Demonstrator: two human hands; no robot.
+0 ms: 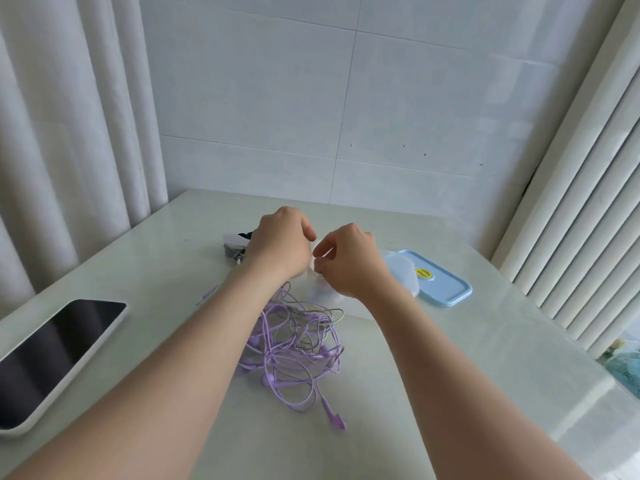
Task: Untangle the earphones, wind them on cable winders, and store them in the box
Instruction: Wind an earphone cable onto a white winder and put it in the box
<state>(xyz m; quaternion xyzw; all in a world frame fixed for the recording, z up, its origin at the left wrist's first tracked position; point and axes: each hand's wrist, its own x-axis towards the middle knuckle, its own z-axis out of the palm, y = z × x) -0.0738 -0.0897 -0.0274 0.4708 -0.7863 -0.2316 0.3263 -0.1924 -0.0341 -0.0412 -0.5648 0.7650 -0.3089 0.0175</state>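
Forearms stretched over tangled purple earphones (294, 344) on the tabletop (450, 341); the right hand (353, 261) pinched a small pale item (316, 263) against the left hand (282, 242), whose grip was hidden; untangling seemingly awaited finding a free end.

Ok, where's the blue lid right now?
In the head view the blue lid lies flat on the table, right of the right hand, by the clear box.

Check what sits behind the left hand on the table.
Small white, black and grey items peek out past the left hand; the hand covers the rest, so their number and kind are unclear.
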